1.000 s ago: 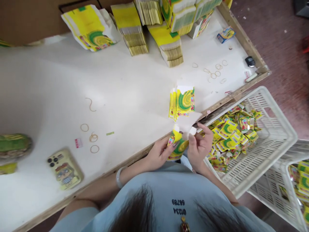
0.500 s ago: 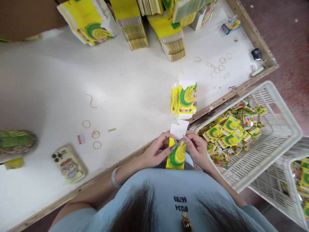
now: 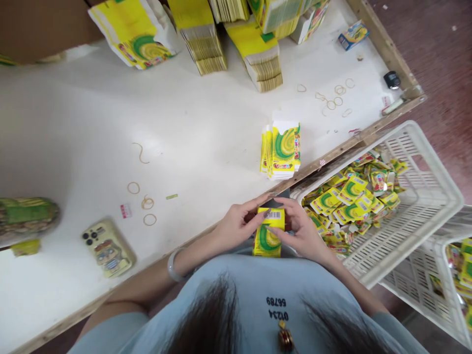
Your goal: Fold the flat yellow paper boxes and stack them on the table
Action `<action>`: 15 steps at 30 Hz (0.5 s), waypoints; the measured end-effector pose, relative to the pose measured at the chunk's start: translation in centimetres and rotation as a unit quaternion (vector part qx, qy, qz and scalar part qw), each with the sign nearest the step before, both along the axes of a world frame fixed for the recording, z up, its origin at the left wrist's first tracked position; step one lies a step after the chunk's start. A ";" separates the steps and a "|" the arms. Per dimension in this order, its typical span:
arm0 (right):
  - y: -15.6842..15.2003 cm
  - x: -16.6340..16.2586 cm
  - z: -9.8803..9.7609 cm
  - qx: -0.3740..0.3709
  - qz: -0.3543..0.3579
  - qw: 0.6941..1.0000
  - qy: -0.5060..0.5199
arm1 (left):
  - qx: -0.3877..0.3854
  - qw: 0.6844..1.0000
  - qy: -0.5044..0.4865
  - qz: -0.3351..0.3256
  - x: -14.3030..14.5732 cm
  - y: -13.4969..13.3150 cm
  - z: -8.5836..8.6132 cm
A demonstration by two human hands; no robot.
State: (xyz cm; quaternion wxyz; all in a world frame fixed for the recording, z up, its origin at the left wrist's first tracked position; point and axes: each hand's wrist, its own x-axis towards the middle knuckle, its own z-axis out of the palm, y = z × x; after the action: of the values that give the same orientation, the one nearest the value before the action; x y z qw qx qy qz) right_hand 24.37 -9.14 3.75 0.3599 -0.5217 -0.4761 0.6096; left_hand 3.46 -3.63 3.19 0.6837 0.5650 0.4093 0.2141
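A small yellow and green carton is held upright in front of my body, just off the table's front edge. My left hand grips its left side with fingers curled over the top. My right hand holds the right side, fingers pressed on the closed top flap, where a barcode shows. A short stack of flat yellow-green carton blanks lies on the white table just beyond my hands.
A white slotted crate at the right holds several finished cartons. Tall piles of flat blanks stand at the table's far side. Rubber bands and a phone lie at the left. A second crate shows at the far right.
The carton's white top flap stood open a second ago; it is now folded down and closed. Both hands have come in over the carton's top.
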 end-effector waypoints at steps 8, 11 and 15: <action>1.1 1.2 0.7 -0.086 0.051 0.991 0.088 | 0.056 0.995 0.038 -0.068 -0.5 0.4 0.5; 1.0 1.2 -0.1 -0.077 0.044 0.991 0.102 | 0.195 0.970 0.055 -0.134 -0.7 1.6 0.9; 0.1 3.8 -1.2 -0.043 -0.100 0.994 0.006 | 0.400 0.907 0.076 -0.107 0.7 6.8 1.5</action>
State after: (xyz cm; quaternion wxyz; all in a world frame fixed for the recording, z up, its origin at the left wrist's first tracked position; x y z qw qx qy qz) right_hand 28.18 -9.04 2.59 0.3996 -0.5778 -0.3928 0.5934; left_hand 4.20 3.12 4.64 0.3862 0.8460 0.2771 0.2418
